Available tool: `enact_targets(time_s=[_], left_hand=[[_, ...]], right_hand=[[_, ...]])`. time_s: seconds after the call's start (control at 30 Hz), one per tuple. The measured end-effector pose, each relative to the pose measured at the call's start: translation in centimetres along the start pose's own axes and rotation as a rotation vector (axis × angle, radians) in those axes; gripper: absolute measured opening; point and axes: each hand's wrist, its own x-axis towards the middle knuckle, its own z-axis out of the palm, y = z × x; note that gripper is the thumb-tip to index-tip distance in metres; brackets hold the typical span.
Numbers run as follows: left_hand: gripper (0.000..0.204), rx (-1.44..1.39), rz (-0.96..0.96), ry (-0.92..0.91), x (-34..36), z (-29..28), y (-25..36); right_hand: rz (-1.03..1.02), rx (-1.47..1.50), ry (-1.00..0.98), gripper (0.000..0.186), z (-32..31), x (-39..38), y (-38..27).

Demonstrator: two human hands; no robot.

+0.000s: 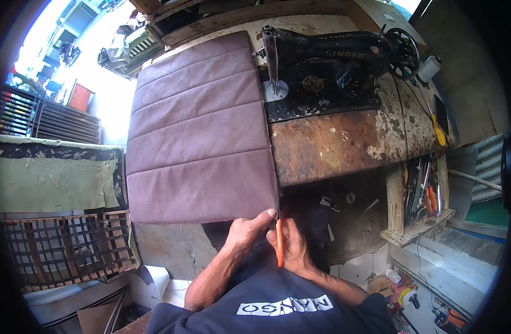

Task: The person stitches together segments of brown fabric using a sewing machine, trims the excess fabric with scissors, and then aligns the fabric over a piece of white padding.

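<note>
Looking out from the middle of my view, I have a padded purple-brown panel [200,125] filling the stretch from nine round to eleven o'clock, stitched crosswise into broad bands. Its right edge runs alongside the base of a black sewing machine [327,53] at one o'clock, and its near right corner sits at about five-thirty. My left hand [245,231], at six o'clock, pinches that corner: the thumb presses on top, while the other fingers curl underneath, mostly hidden from me. My right hand [295,247], at five, is closed around the orange handle of the scissors [279,245], which stand lengthwise against the corner. I cannot tell whether their blades are parted.

Farther out, a rusty, paint-worn tabletop [327,146] carries the machine and reaches toward three o'clock. A white thread spool [430,68] stands near the handwheel at two, and a yellow-handled tool [439,133] lies just short of three. At three, a wooden rack [397,220] holds assorted hand tools. Toward nine I see a pale green board [52,181], and at eight a frame laced with dark webbing [66,247].
</note>
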Motion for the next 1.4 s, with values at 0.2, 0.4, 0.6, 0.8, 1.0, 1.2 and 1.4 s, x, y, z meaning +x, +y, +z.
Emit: enact_targets(time_s=[0.2,0.4,0.6,0.8,1.0,1.2,1.4], left_hand=[[0.026,0.067,-0.027,0.040,0.4,-0.4,-0.7],[0.031,0.088,-0.054,0.017,-0.1,-0.6,-0.3],[0.044,0.133,-0.063,-0.022,0.1,-1.6,-1.5],[0.038,0.288,-0.167,-0.051,-2.7,-0.7,2.9],[0.043,0.274,-0.165,-0.035,-1.3,-2.1,0.0],[0.053,0.326,-0.173,-0.065,-2.5,-1.9,1.6],[0.055,0.341,-0.201,-0.060,-2.0,-2.4,0.1]], right_hand=[[0.109,0.110,-0.013,0.045,0.5,-0.4,0.6],[0.143,0.167,-0.046,0.043,0.0,0.2,0.0],[0.108,0.120,-0.072,0.045,0.1,0.4,-1.0],[0.140,0.211,-0.044,0.048,0.0,0.6,-1.5],[0.153,0.181,-0.054,0.047,0.6,0.6,-2.5],[0.072,0.145,-0.009,0.044,0.8,1.1,-2.5],[0.071,0.110,0.026,0.041,1.2,1.4,-2.6]])
